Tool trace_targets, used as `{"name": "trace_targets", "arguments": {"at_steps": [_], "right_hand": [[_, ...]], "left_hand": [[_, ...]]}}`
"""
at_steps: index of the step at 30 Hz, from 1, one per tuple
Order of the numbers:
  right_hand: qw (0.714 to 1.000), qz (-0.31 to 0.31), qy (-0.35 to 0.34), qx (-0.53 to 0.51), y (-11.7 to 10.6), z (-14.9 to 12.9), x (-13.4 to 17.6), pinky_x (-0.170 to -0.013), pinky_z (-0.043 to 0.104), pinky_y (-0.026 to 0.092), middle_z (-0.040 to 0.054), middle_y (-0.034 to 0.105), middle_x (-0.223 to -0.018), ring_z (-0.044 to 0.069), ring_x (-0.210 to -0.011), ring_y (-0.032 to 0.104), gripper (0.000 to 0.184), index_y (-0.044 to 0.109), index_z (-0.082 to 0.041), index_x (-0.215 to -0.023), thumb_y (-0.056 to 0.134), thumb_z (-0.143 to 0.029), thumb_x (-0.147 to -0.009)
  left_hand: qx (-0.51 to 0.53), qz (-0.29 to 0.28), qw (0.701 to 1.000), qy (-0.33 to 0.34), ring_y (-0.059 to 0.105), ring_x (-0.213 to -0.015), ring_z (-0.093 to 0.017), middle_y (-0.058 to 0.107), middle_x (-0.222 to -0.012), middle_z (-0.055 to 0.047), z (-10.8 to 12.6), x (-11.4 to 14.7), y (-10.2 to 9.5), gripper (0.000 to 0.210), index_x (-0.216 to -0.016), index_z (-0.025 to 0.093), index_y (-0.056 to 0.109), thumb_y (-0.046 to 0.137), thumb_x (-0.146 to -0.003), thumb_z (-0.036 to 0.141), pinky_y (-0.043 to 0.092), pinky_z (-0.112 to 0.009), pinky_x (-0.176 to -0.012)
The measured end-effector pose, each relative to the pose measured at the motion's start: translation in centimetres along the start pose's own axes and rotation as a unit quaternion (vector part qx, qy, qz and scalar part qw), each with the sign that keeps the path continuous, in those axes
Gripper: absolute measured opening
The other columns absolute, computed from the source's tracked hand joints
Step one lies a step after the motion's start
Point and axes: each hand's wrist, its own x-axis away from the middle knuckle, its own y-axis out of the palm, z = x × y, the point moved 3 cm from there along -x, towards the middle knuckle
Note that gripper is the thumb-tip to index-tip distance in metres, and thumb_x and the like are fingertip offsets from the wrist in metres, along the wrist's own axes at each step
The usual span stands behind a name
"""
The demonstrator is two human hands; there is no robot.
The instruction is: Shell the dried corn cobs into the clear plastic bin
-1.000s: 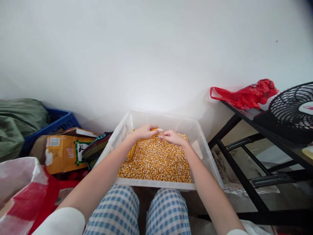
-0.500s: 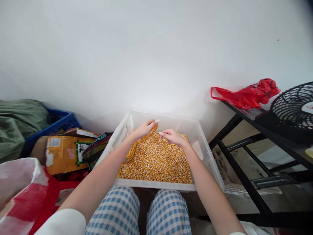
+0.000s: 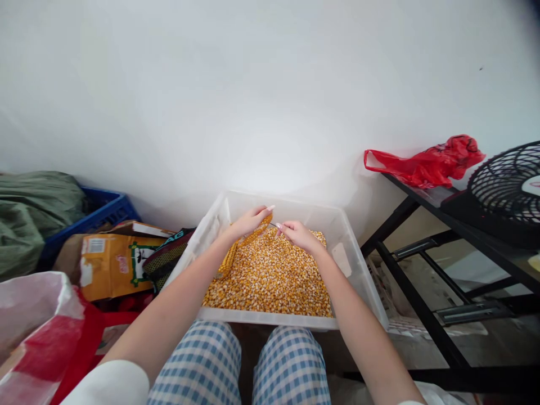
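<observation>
- We grip a corn cob in our left hand, over the loose kernels; rows remain on it, so we judge it unfinished.
- Our right hand pinches a thin dark tool, its tip by the cob; contact we cannot tell.
- Another cob lies at left, kernels on.
- Loose kernels heap the bin; plenty seems done.
</observation>
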Motion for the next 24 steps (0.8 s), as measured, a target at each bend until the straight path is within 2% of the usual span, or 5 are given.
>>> {"name": "trace_targets", "arguments": {"at_steps": [9, 13, 16, 20, 24], "right_hand": [[0.995, -0.069, -0.024, 0.073, 1.0, -0.6, 0.3, -0.041, 0.019, 0.02, -0.006, 0.03, -0.046, 0.006, -0.042, 0.027, 0.042, 0.062, -0.012, -0.075, 0.042, -0.049, -0.078], [0.999, 0.009, -0.025, 0.043, 0.2, -0.1, -0.1, -0.041, 0.02, 0.019, -0.0066, 0.026, -0.045, 0.006, -0.04, 0.025, 0.043, 0.06, -0.013, -0.077, 0.037, -0.05, -0.08], [0.997, 0.065, -0.029, 0.031, -0.3, -0.1, -0.2, -0.041, 0.02, 0.019, -0.0063, 0.026, -0.045, 0.007, -0.041, 0.025, 0.042, 0.059, -0.014, -0.075, 0.037, -0.049, -0.08], [0.996, 0.069, -0.031, 0.039, -0.2, -0.5, -0.1, -0.042, 0.02, 0.021, -0.0057, 0.028, -0.047, 0.007, -0.043, 0.027, 0.04, 0.06, -0.013, -0.074, 0.039, -0.048, -0.079], [0.997, 0.067, -0.027, 0.041, 0.0, -0.7, 0.0, -0.043, 0.02, 0.021, -0.0058, 0.028, -0.047, 0.007, -0.043, 0.026, 0.04, 0.059, -0.013, -0.075, 0.039, -0.047, -0.08]], "left_hand": [[-0.014, 0.002, 1.0, 0.011, 0.047, -0.068, -0.014, 0.053, -0.069, 0.0, -0.1, -0.1, 0.0, 0.05, -0.076, 0.015, 0.053, 0.028, -0.079, 0.058, 0.038, -0.025, -0.068], [0.019, 0.015, 1.0, -0.016, 0.052, -0.077, -0.016, 0.059, -0.08, -0.002, -0.2, 0.0, -0.3, 0.051, -0.085, 0.016, 0.057, 0.031, -0.078, 0.059, 0.039, -0.025, -0.073], [0.062, 0.005, 0.997, -0.042, 0.054, -0.065, -0.014, 0.058, -0.07, -0.001, -0.2, 0.2, -0.2, 0.052, -0.082, 0.016, 0.056, 0.03, -0.077, 0.06, 0.043, -0.024, -0.065], [0.129, -0.034, 0.988, -0.074, 0.051, -0.049, -0.012, 0.053, -0.06, 0.001, -0.3, 0.3, 0.3, 0.052, -0.08, 0.015, 0.052, 0.029, -0.077, 0.061, 0.043, -0.024, -0.051], [0.12, -0.024, 0.99, -0.073, 0.05, -0.049, -0.011, 0.053, -0.059, 0.001, -0.4, 0.2, 0.3, 0.052, -0.079, 0.015, 0.053, 0.029, -0.077, 0.06, 0.043, -0.023, -0.051]]}}
